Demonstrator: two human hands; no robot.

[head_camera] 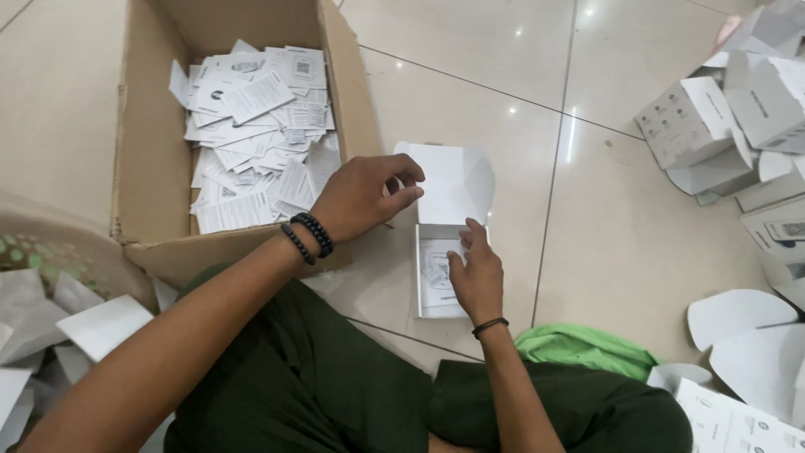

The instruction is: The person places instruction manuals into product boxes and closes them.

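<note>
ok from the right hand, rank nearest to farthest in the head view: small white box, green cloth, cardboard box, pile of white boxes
From the right hand:
1. Small white box, under the fingers.
2. Green cloth, just right, by the knee.
3. Cardboard box, upper left.
4. Pile of white boxes, far upper right.

Two hands work here: the left hand (360,197) and the right hand (475,277). One open white box (449,226) lies on the floor beside one cardboard carton (138,151) holding too many leaflets (251,134) to count, and one green cloth (583,348).

White box (444,243), brown carton (147,168), green cloth (583,348)
</note>
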